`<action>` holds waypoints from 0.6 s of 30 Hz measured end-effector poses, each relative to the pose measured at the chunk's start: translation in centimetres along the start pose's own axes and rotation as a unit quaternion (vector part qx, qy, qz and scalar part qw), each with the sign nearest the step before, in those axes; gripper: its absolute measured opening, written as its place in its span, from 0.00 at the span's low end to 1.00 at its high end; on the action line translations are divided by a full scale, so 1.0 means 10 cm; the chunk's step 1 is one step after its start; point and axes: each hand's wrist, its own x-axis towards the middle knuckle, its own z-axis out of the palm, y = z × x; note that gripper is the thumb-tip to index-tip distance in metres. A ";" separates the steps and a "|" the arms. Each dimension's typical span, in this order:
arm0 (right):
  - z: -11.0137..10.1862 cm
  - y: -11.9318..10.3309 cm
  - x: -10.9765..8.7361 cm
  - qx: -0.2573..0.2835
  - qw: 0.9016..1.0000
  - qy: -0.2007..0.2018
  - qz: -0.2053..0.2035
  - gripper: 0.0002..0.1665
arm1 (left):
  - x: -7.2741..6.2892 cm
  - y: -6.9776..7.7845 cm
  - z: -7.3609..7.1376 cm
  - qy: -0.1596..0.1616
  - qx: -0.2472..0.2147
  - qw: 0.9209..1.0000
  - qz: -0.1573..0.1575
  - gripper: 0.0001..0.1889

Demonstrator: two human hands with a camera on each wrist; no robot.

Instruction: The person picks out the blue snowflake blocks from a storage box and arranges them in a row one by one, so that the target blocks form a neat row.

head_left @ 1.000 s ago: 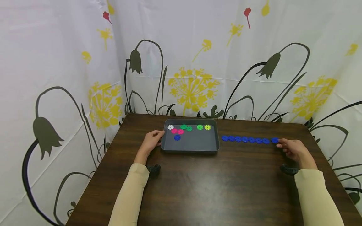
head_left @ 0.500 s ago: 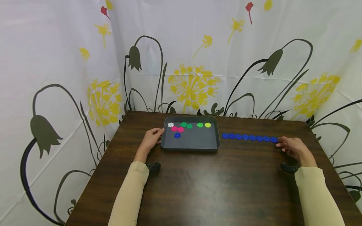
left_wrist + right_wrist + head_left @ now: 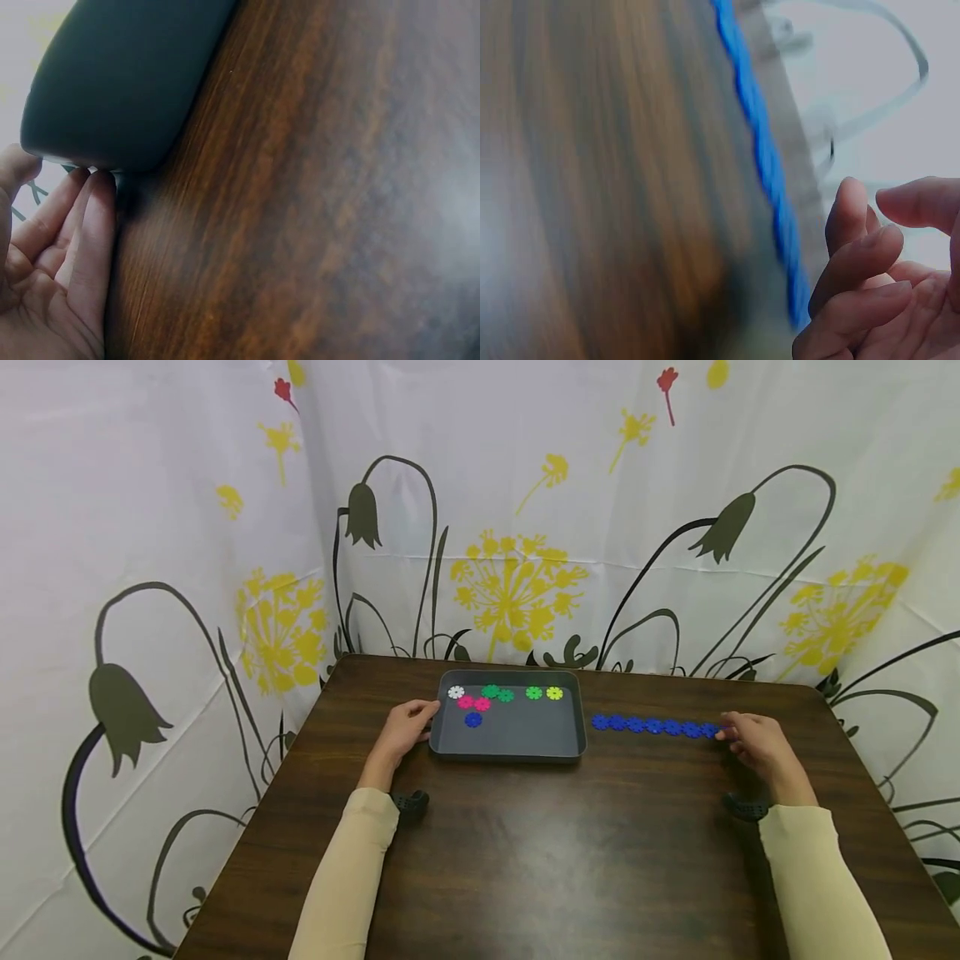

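In the head view, a row of blue flower-shaped discs (image 3: pixel 654 727) lies on the table right of a dark grey tray (image 3: pixel 525 739). My right hand (image 3: pixel 757 745) is at the row's right end, its fingertips hiding the last disc. The right wrist view shows loosely bent fingers and a thumb set apart from them with nothing between, beside the blurred blue row (image 3: pixel 767 161). My left hand (image 3: pixel 403 728) touches the tray's left side. In the left wrist view its fairly straight fingers (image 3: pixel 94 225) meet the tray's outer wall (image 3: pixel 127 90), the thumb near its edge.
In the tray lie a white disc (image 3: pixel 456 692), pink discs (image 3: pixel 466 702), dark green discs (image 3: pixel 491 692), a lighter green disc (image 3: pixel 533 693), a yellow disc (image 3: pixel 554 693) and a blue disc (image 3: pixel 473 720). A flower-printed curtain (image 3: pixel 517 477) hangs behind the brown table (image 3: pixel 570 843).
The rightmost blue disc, at first a little apart from the row, came up against it. My right hand has since shifted left over that end. My left hand stays at the tray.
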 end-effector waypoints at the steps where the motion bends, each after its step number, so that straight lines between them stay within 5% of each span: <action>1: 0.08 -0.05 0.01 -0.008 1.000 0.000 -0.016 0.30 | 0.00 0.01 0.00 0.001 0.000 1.000 -0.001 0.27; 8: 0.79 -0.60 0.00 -0.065 0.990 -0.020 -0.127 0.29 | -0.01 0.03 0.03 0.009 0.003 1.000 -0.001 0.26; 18: 1.74 -1.27 -0.17 -0.031 0.969 -0.116 -0.218 0.19 | -0.03 0.02 0.04 0.017 0.007 1.000 -0.006 0.27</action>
